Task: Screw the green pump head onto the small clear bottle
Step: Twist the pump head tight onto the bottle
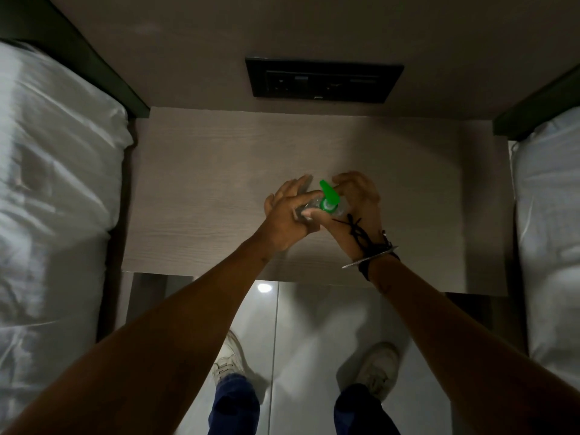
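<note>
The small clear bottle is held over the wooden bedside table, between both hands. The green pump head sits on top of it, nozzle pointing away from me. My left hand wraps the bottle's left side, thumb across its front. My right hand curls around the pump head and the bottle's right side; black cords and a metal bangle hang at that wrist. Most of the bottle is hidden by my fingers.
A black socket panel is set in the wall behind the table. White-sheeted beds flank the table, one on the left and one on the right. Below are a glossy tiled floor and my white shoes.
</note>
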Tool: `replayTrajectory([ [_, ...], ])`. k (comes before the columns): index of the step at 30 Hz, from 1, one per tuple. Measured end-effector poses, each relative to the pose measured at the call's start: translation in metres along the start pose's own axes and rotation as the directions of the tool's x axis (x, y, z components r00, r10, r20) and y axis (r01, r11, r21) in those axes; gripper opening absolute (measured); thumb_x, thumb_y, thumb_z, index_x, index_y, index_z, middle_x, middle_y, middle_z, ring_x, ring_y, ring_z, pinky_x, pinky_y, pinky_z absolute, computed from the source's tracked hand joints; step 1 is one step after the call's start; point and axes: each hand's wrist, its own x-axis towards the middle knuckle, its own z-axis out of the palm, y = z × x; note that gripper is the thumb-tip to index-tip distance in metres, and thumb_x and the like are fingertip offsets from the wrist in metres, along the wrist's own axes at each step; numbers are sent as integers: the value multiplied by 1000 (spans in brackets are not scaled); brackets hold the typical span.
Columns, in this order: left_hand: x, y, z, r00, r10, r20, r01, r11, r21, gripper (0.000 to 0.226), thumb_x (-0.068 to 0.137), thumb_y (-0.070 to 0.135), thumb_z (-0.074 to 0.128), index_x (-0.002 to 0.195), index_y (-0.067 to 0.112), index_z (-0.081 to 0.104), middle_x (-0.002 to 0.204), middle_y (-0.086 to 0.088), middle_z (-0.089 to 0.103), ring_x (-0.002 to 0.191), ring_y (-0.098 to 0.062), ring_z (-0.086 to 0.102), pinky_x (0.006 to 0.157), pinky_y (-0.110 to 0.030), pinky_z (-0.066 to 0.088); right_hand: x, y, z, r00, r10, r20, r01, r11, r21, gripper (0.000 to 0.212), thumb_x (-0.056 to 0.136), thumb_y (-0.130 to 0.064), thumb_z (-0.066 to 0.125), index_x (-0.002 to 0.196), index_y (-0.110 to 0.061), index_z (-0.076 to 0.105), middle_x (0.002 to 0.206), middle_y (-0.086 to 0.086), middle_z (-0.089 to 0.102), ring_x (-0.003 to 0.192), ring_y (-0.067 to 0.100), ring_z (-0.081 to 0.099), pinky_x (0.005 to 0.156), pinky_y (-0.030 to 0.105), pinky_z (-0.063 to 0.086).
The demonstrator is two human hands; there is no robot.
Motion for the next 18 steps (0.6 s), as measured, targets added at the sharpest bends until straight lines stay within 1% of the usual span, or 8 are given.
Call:
replayTrajectory([
  [2,-1,-2,1,1000,22,-17,-22,1000,-13,61,71,22,73,127,29,50,151,-3,31,142,-23,18,117,-52,10,1,-2,5,998,56,11,-56,998,0,61,52,-50,85,97,-18,62,127,7,55,121,27,51,100,54,43],
  [3,-1,-3,2,999,32,-32,-32,999,-13,59,71,19,75,126,25,53,151,-6,32,141,-25,19,117,-53,12,0,0,6,997,48,54,-49,999,3,63,54,-48,85,107,-21,61,133,5,51,126,25,47,104,53,41],
  [5,0,-3,4,999,29,-39,-29,999,-15,61,67,14,79,123,15,55,149,-11,33,141,-29,21,115,-54,15,-3,5,8,992,-2,125,-6,998,65,60,65,-31,85,119,-21,60,138,4,51,131,24,44,109,52,37],
  [8,1,-4,5,999,28,-27,-28,1000,11,65,64,22,82,124,18,55,150,-9,32,141,-27,20,115,-55,15,-4,10,0,988,25,150,-57,976,211,44,73,-8,79,112,-21,64,136,7,54,131,27,44,109,52,39],
  [12,1,-6,4,999,30,-31,-29,999,36,67,64,33,81,125,27,53,151,-3,32,141,-24,19,114,-57,13,0,16,-10,973,-33,227,1,990,139,43,76,2,74,117,-10,64,140,11,52,137,28,37,116,49,30],
  [15,0,-6,5,997,43,-68,-42,999,10,67,62,36,81,123,26,55,149,-4,37,140,-26,24,112,-58,19,-1,14,-7,988,-47,145,28,991,130,38,74,-4,77,110,-10,69,137,9,56,141,30,29,118,44,24],
  [17,-2,-6,6,995,37,-87,-37,999,9,68,61,35,82,123,26,55,148,-4,38,139,-26,24,113,-57,19,-5,14,-1,994,-94,51,86,985,150,34,71,-2,79,104,-6,71,132,11,58,139,37,30,116,50,28],
  [18,-3,-5,6,995,35,-95,-34,999,13,68,61,34,82,124,26,55,148,-3,38,139,-26,24,113,-57,17,-7,14,3,995,-93,24,89,984,153,34,71,-3,79,105,-7,71,131,7,58,139,37,30,115,52,28],
])
